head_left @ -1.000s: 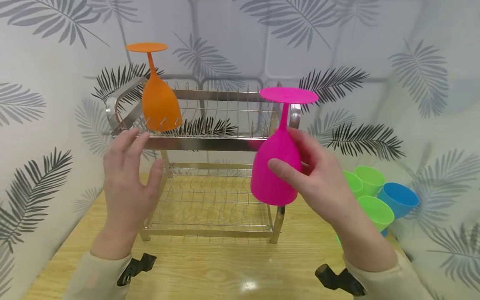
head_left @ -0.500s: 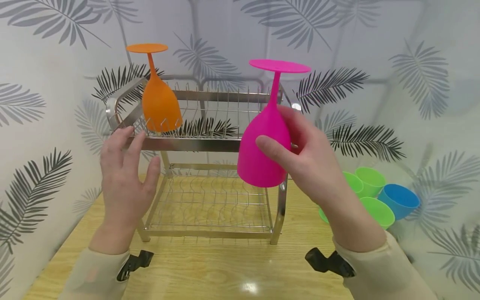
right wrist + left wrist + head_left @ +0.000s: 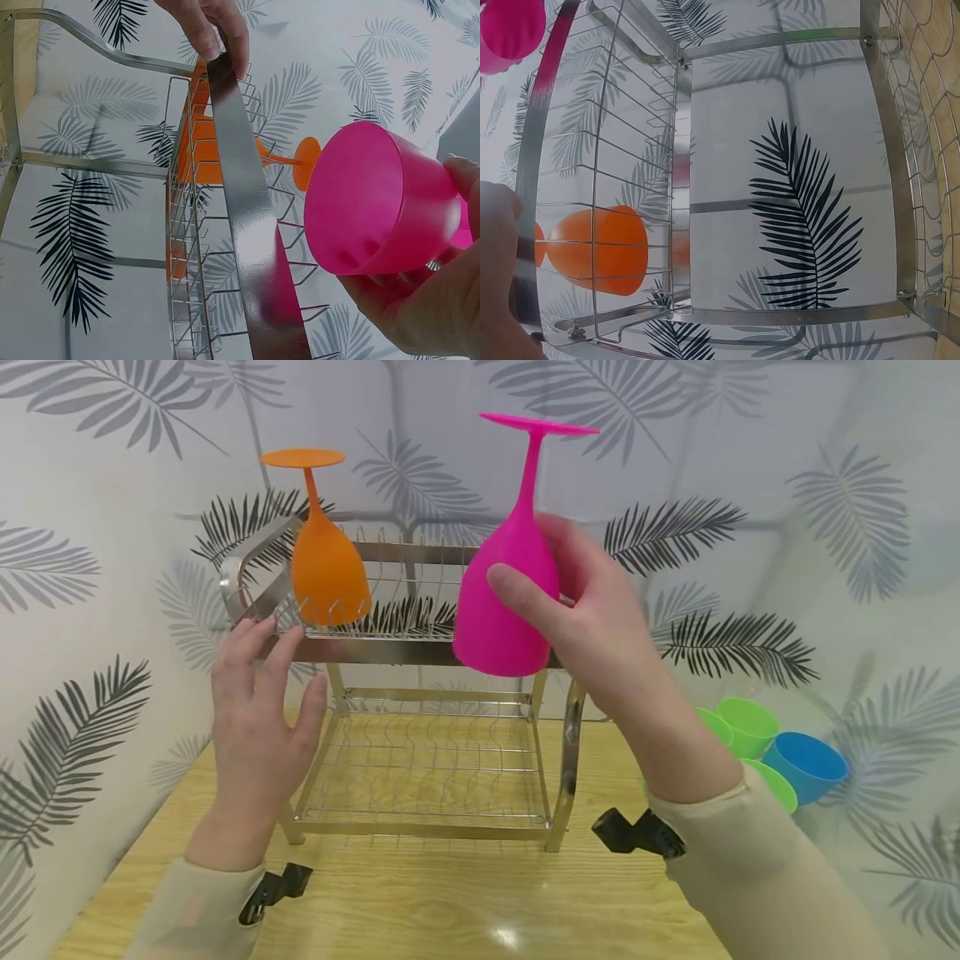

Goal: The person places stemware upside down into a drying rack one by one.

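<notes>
An upside-down magenta plastic goblet is in my right hand, thumb on the near side of the bowl and fingers behind. It is raised in front of the upper tier of a metal dish rack; the right wrist view looks into its bowl. On that tier's left end an orange goblet stands upside down, base up. My left hand rests its fingertips at the rack's upper front rail, near the left end, and holds nothing loose.
The rack's lower wire shelf lies below, just over a wooden table. To the right stand several green cups and a blue cup. A leaf-patterned sheet covers the walls behind and beside.
My right hand has lifted the magenta goblet up and to the left, from low at the rack's right front corner to upper-tier height. The left hand has stayed at the rail.
</notes>
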The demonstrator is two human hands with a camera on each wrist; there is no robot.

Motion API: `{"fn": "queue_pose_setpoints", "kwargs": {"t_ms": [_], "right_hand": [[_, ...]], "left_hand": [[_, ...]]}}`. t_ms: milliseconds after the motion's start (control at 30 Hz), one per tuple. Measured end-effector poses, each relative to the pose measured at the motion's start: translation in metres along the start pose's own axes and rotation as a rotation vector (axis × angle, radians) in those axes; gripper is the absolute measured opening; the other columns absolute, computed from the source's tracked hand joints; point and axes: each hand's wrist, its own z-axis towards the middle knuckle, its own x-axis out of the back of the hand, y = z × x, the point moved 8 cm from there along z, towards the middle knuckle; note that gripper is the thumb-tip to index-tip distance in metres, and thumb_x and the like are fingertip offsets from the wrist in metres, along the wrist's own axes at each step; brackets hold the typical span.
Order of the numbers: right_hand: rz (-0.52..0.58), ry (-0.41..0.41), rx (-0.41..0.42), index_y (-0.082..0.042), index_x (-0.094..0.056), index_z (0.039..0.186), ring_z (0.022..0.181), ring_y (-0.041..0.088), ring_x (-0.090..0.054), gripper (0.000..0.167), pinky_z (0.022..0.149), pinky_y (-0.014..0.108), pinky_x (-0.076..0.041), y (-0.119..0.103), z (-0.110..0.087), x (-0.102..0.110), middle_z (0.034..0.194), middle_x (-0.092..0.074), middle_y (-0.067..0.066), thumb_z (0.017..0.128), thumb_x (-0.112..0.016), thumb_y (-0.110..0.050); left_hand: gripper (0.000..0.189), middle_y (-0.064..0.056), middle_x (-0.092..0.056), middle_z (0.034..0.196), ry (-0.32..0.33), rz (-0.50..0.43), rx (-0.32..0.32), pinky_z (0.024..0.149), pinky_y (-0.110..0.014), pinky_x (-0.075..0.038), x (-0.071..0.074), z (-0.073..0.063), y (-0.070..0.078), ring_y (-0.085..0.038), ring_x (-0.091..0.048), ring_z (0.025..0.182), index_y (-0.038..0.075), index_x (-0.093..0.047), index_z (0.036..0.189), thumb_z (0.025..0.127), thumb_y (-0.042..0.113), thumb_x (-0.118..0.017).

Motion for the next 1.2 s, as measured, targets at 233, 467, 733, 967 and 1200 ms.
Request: {"fn": "queue_pose_setpoints", "kwargs": {"t_ms": [233, 467, 733, 967, 1200], "right_hand": [[0.079, -0.009, 0.013, -0.019, -0.05, 0.161, 0.125, 0.019, -0.066, 0.071, 0.098, 0.047, -0.064, -0.007, 0.022, -0.008, 0.143, -0.066, -0.003, 0.101, -0.077, -0.047], [0.101, -0.007, 0.021, -0.018, -0.05, 0.161, 0.128, 0.019, -0.065, 0.071, 0.097, 0.046, -0.065, -0.017, 0.039, -0.021, 0.148, -0.062, -0.001, 0.101, -0.078, -0.043], [0.121, -0.019, 0.013, -0.017, -0.049, 0.16, 0.127, 0.02, -0.064, 0.068, 0.094, 0.044, -0.066, -0.015, 0.062, -0.04, 0.148, -0.061, 0.0, 0.102, -0.077, -0.04], [0.099, -0.026, -0.022, -0.017, -0.047, 0.161, 0.126, 0.02, -0.064, 0.07, 0.093, 0.042, -0.066, -0.004, 0.079, -0.052, 0.148, -0.059, 0.002, 0.103, -0.078, -0.04], [0.044, -0.046, -0.079, -0.019, -0.042, 0.166, 0.127, 0.021, -0.064, 0.076, 0.093, 0.041, -0.066, 0.008, 0.093, -0.058, 0.15, -0.058, 0.002, 0.104, -0.078, -0.042]], "left_hand": [[0.049, -0.027, -0.052, 0.155, 0.004, -0.012, -0.007, 0.132, -0.058, -0.028, 0.001, 0.0, 0.002, -0.048, -0.04, 0.154, 0.001, -0.063, 0.148, 0.106, 0.025, -0.061], [0.049, -0.027, -0.053, 0.154, 0.008, -0.02, -0.005, 0.132, -0.058, -0.027, 0.0, 0.001, 0.001, -0.048, -0.04, 0.154, 0.001, -0.064, 0.148, 0.106, 0.026, -0.06], [0.048, -0.026, -0.053, 0.154, 0.003, -0.036, 0.015, 0.132, -0.059, -0.026, 0.0, 0.0, -0.001, -0.049, -0.039, 0.154, 0.001, -0.064, 0.147, 0.105, 0.025, -0.06], [0.047, -0.025, -0.052, 0.155, -0.003, -0.037, 0.021, 0.132, -0.059, -0.026, -0.001, -0.001, -0.001, -0.048, -0.039, 0.155, 0.002, -0.064, 0.147, 0.105, 0.023, -0.061], [0.047, -0.025, -0.052, 0.155, -0.007, -0.032, 0.013, 0.132, -0.059, -0.027, 0.0, -0.001, -0.001, -0.048, -0.039, 0.155, 0.002, -0.063, 0.148, 0.105, 0.022, -0.062]]}}
